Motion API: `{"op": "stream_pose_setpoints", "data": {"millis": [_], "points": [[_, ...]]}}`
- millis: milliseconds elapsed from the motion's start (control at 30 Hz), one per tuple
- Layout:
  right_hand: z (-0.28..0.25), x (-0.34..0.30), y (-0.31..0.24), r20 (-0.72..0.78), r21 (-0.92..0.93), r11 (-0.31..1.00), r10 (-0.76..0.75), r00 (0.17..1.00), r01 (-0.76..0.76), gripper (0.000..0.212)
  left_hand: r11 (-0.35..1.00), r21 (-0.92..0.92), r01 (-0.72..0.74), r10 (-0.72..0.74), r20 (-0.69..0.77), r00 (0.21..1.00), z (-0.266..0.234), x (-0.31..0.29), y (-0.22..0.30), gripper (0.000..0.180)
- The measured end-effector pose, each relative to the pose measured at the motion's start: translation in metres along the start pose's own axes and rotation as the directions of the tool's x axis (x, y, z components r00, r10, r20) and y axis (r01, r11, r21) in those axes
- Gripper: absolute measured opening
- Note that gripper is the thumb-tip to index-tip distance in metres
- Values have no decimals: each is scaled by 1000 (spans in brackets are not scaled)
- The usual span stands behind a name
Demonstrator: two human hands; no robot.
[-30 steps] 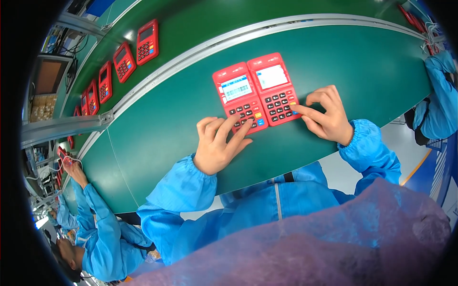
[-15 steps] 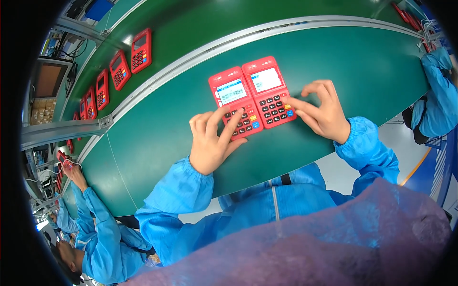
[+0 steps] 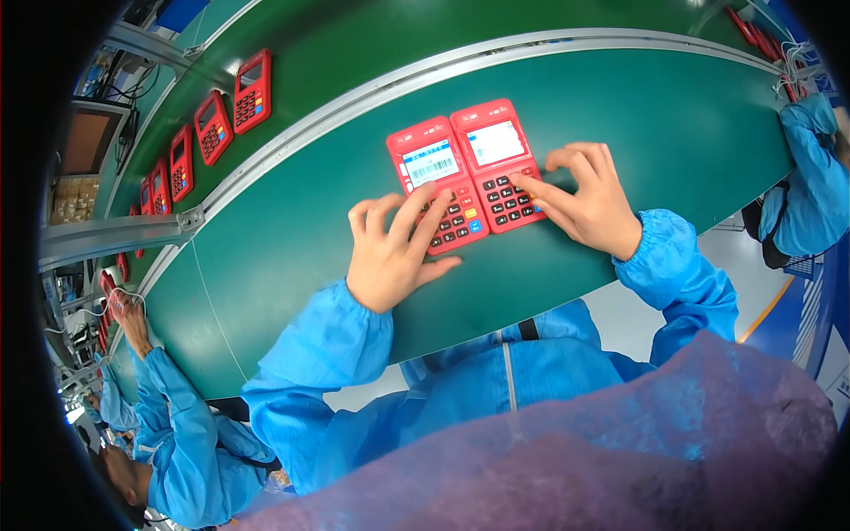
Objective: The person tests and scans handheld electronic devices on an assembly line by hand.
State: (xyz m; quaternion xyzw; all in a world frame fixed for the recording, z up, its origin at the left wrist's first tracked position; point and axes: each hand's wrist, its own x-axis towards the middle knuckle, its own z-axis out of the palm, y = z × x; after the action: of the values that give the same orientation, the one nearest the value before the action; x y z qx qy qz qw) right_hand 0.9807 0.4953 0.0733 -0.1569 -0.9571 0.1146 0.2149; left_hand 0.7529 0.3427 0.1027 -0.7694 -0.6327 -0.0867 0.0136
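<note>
Two red card payment terminals lie side by side on the green bench, screens lit. The left terminal (image 3: 431, 140) shows a barcode; the right terminal (image 3: 492, 133) has a mostly white screen. My left hand (image 3: 390, 243) rests over the left terminal's keypad, fingers spread, hiding several of its keys. My right hand (image 3: 591, 199) reaches in from the right, its index finger at the right terminal's upper keys and its other fingers loosely bent. Neither hand grips anything.
A metal rail (image 3: 425, 81) borders the bench's far side. Beyond it, several red terminals (image 3: 252, 90) stand in a row on a green belt at the left. A co-worker (image 3: 190, 434) sits at the left, another (image 3: 801, 195) at the right. Cables (image 3: 799, 57) hang at the far right.
My right index finger has shifted left across the right terminal's keys. My left fingers have moved slightly up on the left keypad. The view has shifted slightly.
</note>
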Motion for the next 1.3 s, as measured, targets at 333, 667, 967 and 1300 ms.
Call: {"op": "stream_pose_setpoints", "data": {"millis": [333,667,967,1300], "points": [[4,-9,-2,-1,158,981,-111,994,110,36,1000,8,-15,16,-208,978,5,-22,7,40],[-7,-21,5,5,172,985,-23,1000,21,34,998,-30,-51,43,-227,973,4,-11,20,40],[-12,-35,10,-24,128,991,-37,999,39,30,995,9,-97,97,-189,977,15,-1,28,37],[-22,-22,27,228,479,814,247,942,-329,35,836,-453,309,-338,19,941,-2,20,26,51]]}}
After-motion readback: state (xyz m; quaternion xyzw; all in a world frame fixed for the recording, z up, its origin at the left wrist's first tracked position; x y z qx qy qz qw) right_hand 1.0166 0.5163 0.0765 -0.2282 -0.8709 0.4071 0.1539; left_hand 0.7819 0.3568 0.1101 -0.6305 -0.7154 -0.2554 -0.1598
